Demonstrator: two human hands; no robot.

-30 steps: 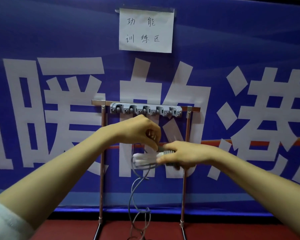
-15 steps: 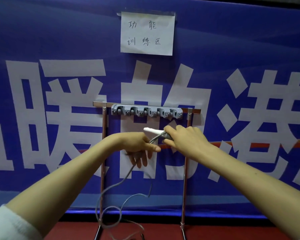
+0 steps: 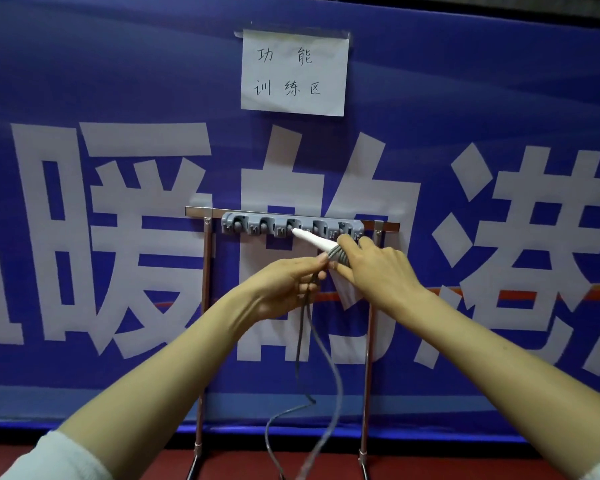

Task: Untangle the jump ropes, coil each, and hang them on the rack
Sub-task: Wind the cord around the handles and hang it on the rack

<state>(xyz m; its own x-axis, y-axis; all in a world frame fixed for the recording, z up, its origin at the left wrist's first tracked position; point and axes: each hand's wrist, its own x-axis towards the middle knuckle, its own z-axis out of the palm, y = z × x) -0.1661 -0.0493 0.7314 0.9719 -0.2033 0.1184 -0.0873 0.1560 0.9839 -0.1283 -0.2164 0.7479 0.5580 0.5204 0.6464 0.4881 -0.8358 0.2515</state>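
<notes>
A grey jump rope [image 3: 329,379] with white handles [image 3: 312,240] is held up in front of the rack. My right hand [image 3: 374,268] grips the handles, with several turns of grey cord wound round them; the white tip points up-left at the grey hook strip [image 3: 291,226]. My left hand [image 3: 286,284] pinches the cord just below the handles. The loose cord hangs down in two strands to the red floor. The hook strip sits on a metal bar [image 3: 201,212] held by two upright posts.
A blue banner [image 3: 84,98] with large white characters fills the background, with a white paper sign [image 3: 293,72] taped above the rack. The rack's posts [image 3: 205,323] reach down to a red floor [image 3: 430,465].
Both hands have risen from below the rack toward the hook strip. The handles have turned from lying level to pointing up-left, and the cord now hangs straighter below my left hand.
</notes>
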